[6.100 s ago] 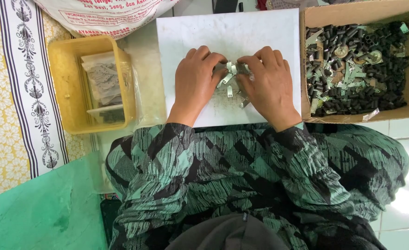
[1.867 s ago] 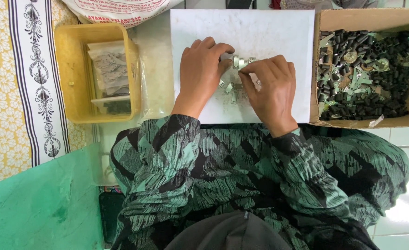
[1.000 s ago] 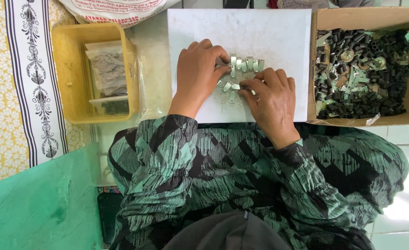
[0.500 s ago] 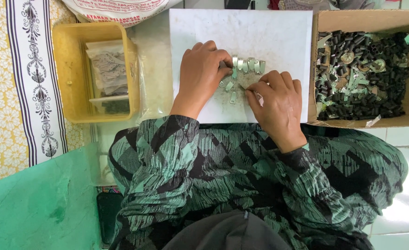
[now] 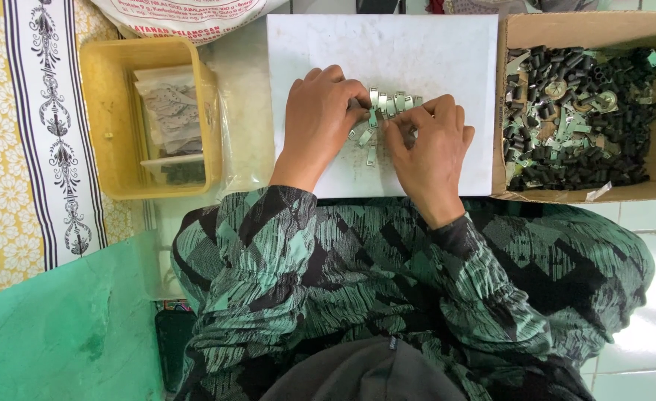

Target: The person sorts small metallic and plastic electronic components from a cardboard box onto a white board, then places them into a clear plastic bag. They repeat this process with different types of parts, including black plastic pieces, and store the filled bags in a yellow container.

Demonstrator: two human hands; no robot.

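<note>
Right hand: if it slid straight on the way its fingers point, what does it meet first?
The right hand points up and slightly left, so it would likely first meet the row of small silvery metal clips at its fingertips on the white board.

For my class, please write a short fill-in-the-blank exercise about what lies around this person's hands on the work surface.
1. Both hands, the left hand and the right hand, rest on a white ____.
2. Between the fingers lie small metal clips set in a ____.
3. The plastic tray to the left is ____ in colour.
4. The heap of dark parts sits in a ____ box.

Missing words: board; row; yellow; cardboard
</note>
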